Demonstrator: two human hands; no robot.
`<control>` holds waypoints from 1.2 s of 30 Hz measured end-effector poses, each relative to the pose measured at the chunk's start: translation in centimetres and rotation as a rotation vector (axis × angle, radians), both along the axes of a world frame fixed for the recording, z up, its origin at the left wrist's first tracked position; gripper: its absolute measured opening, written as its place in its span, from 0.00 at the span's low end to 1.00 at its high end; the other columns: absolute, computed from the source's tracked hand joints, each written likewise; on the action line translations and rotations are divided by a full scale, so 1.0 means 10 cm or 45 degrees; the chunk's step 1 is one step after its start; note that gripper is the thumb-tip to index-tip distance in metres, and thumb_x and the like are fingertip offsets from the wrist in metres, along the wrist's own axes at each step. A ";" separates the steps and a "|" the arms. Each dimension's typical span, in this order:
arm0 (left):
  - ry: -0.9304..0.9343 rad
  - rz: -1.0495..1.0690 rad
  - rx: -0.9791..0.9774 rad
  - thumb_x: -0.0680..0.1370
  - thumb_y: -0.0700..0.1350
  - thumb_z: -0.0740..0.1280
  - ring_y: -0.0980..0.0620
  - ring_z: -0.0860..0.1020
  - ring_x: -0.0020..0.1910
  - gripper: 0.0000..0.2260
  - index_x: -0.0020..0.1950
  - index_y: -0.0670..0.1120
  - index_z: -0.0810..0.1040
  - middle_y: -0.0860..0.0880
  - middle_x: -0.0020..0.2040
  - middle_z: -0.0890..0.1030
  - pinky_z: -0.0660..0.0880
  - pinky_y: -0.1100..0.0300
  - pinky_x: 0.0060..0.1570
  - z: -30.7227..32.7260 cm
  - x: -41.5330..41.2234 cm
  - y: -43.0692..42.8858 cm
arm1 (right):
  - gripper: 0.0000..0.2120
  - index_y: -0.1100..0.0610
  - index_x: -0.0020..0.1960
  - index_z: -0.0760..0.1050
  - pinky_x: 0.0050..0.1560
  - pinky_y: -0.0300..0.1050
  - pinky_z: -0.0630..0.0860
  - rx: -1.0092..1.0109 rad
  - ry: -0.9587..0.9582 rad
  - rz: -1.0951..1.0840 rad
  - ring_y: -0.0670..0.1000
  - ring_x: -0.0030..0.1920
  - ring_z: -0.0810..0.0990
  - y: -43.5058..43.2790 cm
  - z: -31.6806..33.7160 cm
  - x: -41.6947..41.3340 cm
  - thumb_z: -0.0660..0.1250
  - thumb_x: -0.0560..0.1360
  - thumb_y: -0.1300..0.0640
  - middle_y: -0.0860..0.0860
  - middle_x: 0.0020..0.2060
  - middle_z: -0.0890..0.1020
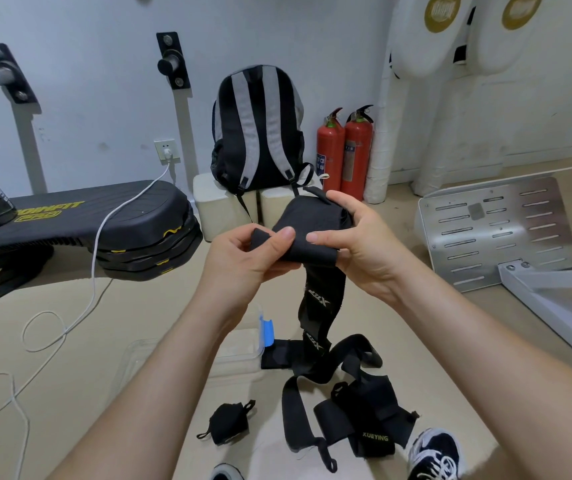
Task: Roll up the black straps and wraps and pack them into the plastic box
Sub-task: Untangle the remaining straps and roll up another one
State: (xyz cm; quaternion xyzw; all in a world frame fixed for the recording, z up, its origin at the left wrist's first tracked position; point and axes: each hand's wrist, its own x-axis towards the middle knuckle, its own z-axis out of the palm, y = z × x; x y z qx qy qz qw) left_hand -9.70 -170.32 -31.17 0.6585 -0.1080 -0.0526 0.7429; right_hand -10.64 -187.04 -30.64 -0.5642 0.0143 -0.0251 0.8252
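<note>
Beige floor [146, 306], pale wall behind. At the wall edge of the floor: a grey-and-black backpack [256, 133] standing on pale blocks, two red fire extinguishers [357, 150] just beside it to the right. Left side: a black step platform [121, 216] on stacked risers, with a white cable [104, 230] running over it from a wall socket and looping across the floor. Right side: a slotted metal plate [492, 230], tilted. Both hands are raised above the middle of the floor, holding one black wrap [312, 220]. My left hand [253, 251] pinches a folded end of it, thumb on top and fingers curled beneath. My right hand [357, 237] grips the bunched part, thumb pressed flat on the fabric and fingers wrapped under and behind. The wrap's tail hangs straight down from between the hands, white lettering showing, and reaches the floor. Plastic box [239, 351]: clear, blue latch on its right wall, sitting on the floor under my left forearm; what it holds I cannot tell. Touching the box's right side and spreading toward me lies a tangle of loose straps [357, 403], one marked XUEYING. One rolled wrap [227, 423] lies apart on the floor, left of the tangle and nearer me than the box. My shoe [436, 452] shows at the bottom edge, just beside the straps.
</note>
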 end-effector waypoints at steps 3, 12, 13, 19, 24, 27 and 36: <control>0.050 0.062 0.032 0.75 0.41 0.73 0.44 0.84 0.33 0.08 0.42 0.39 0.76 0.44 0.36 0.80 0.82 0.58 0.39 -0.01 0.01 -0.01 | 0.38 0.56 0.73 0.65 0.42 0.43 0.82 -0.026 -0.015 -0.016 0.49 0.43 0.86 0.00 0.02 -0.02 0.68 0.69 0.79 0.55 0.54 0.78; -0.020 0.168 0.108 0.74 0.35 0.73 0.47 0.78 0.23 0.14 0.39 0.46 0.69 0.40 0.39 0.77 0.78 0.59 0.29 -0.04 0.07 -0.01 | 0.38 0.54 0.73 0.66 0.50 0.52 0.83 -0.158 -0.008 0.020 0.55 0.57 0.81 0.05 -0.03 -0.02 0.71 0.68 0.76 0.57 0.63 0.76; -0.023 0.164 0.117 0.74 0.35 0.73 0.47 0.77 0.23 0.15 0.38 0.46 0.68 0.41 0.38 0.77 0.77 0.59 0.28 -0.04 0.07 0.00 | 0.39 0.54 0.72 0.66 0.52 0.53 0.82 -0.194 -0.011 0.038 0.55 0.58 0.81 0.06 -0.04 -0.03 0.72 0.68 0.77 0.57 0.63 0.75; 0.036 0.198 0.098 0.74 0.37 0.74 0.48 0.77 0.23 0.20 0.39 0.47 0.62 0.50 0.31 0.74 0.79 0.57 0.31 -0.07 0.11 0.05 | 0.39 0.49 0.72 0.64 0.46 0.50 0.83 -0.327 -0.005 0.173 0.58 0.53 0.82 0.12 -0.06 -0.08 0.70 0.70 0.77 0.57 0.64 0.69; 0.028 0.187 0.132 0.73 0.37 0.75 0.46 0.76 0.22 0.20 0.37 0.47 0.63 0.48 0.31 0.76 0.77 0.57 0.29 -0.03 0.14 0.08 | 0.31 0.50 0.69 0.66 0.46 0.48 0.83 -0.296 -0.006 0.158 0.57 0.55 0.82 0.13 -0.06 -0.06 0.70 0.73 0.72 0.56 0.63 0.72; 0.027 0.130 0.163 0.73 0.35 0.75 0.48 0.73 0.21 0.18 0.37 0.45 0.64 0.44 0.33 0.75 0.76 0.57 0.28 -0.01 0.13 0.08 | 0.33 0.50 0.69 0.67 0.55 0.56 0.82 -0.302 0.016 0.128 0.57 0.60 0.79 0.10 -0.07 -0.04 0.71 0.71 0.74 0.54 0.64 0.72; 0.028 0.111 0.155 0.73 0.35 0.74 0.50 0.69 0.18 0.17 0.37 0.45 0.65 0.43 0.34 0.76 0.76 0.55 0.31 0.01 0.08 0.10 | 0.34 0.55 0.69 0.69 0.51 0.56 0.83 -0.181 0.070 0.175 0.58 0.59 0.81 0.11 -0.10 -0.05 0.73 0.68 0.75 0.57 0.63 0.74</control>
